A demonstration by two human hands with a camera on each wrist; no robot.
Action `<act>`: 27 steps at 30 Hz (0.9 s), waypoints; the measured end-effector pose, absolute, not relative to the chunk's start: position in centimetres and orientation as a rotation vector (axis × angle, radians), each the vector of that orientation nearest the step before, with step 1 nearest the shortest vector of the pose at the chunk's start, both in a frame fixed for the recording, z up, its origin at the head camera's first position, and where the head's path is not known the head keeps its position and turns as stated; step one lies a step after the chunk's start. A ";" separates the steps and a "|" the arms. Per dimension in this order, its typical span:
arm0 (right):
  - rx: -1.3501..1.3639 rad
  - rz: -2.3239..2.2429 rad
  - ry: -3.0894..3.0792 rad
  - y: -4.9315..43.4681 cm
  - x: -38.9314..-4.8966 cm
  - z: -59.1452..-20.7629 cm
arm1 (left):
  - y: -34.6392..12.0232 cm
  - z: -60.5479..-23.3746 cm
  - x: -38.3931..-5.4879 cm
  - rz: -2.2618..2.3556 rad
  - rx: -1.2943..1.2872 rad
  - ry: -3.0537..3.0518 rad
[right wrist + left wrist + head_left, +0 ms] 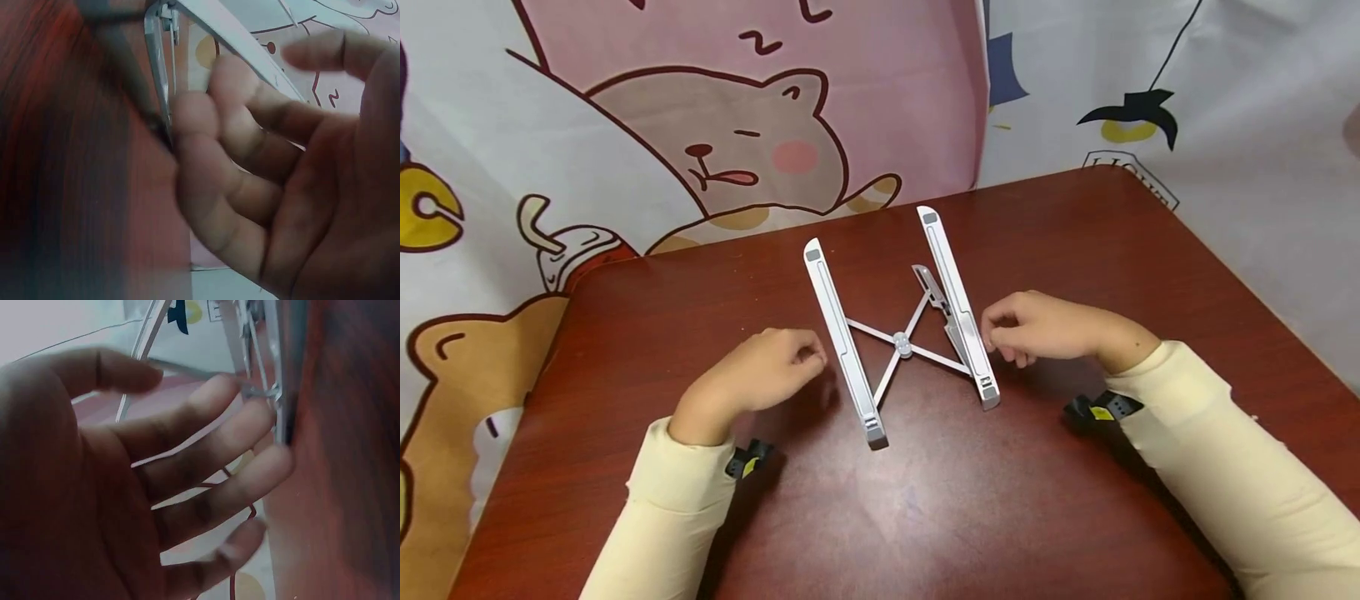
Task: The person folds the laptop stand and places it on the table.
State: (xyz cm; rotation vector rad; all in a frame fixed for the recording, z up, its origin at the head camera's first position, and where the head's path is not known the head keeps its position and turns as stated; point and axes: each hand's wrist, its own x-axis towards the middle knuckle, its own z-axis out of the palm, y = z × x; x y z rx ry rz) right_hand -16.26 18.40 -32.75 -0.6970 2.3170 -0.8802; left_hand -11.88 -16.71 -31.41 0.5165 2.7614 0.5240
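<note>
A silver folding stand (901, 342) lies spread on the red-brown table (925, 517), its two long rails joined by a crossed brace. My left hand (775, 367) rests on the table just left of the left rail (842, 342), fingers loosely bent and holding nothing. In the left wrist view its fingertips (275, 462) reach the rail's edge (284, 375). My right hand (1037, 325) sits right of the right rail (958, 308), with curled fingers against the rail's side. The right wrist view shows those fingers (200, 144) beside the rail (159, 75), thumb apart, nothing pinched.
A cloth backdrop with cartoon animals (737, 125) hangs behind the table's far edge. Black wrist-camera mounts (1105, 408) sit under both cream sleeves. Bare tabletop stretches in front of the stand and to both sides.
</note>
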 end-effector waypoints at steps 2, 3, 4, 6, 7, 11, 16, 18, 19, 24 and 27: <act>-0.725 -0.849 2.283 18.4 -16.3 -33.0 | -16.5 -31.6 -11.7 0.568 0.553 2.682; -0.731 -0.836 2.265 18.4 -16.3 -33.1 | -16.4 -31.7 -11.7 0.598 0.564 2.643; -0.739 -0.825 2.249 18.4 -16.3 -33.3 | -16.3 -31.9 -11.6 0.623 0.571 2.605; -0.758 -0.812 2.220 18.4 -16.3 -33.5 | -16.1 -32.0 -11.5 0.662 0.597 2.544; -0.768 -0.808 2.208 18.4 -16.3 -33.6 | -16.0 -32.1 -11.4 0.671 0.616 2.523; -0.808 -0.807 2.183 18.3 -16.2 -34.0 | -15.7 -32.6 -11.3 0.671 0.680 2.479; -0.839 -0.805 2.161 18.2 -16.1 -34.6 | -15.4 -33.1 -11.3 0.662 0.718 2.474; -0.852 -0.809 2.152 18.2 -16.1 -34.8 | -15.2 -33.3 -11.3 0.673 0.724 2.467; -0.858 -0.813 2.148 18.3 -16.1 -34.8 | -15.1 -33.3 -11.3 0.674 0.730 2.468; -0.888 -0.833 2.131 18.4 -16.1 -35.0 | -14.7 -33.4 -11.4 0.662 0.757 2.478; -0.895 -0.837 2.123 18.4 -16.1 -35.1 | -14.6 -33.4 -11.3 0.650 0.760 2.481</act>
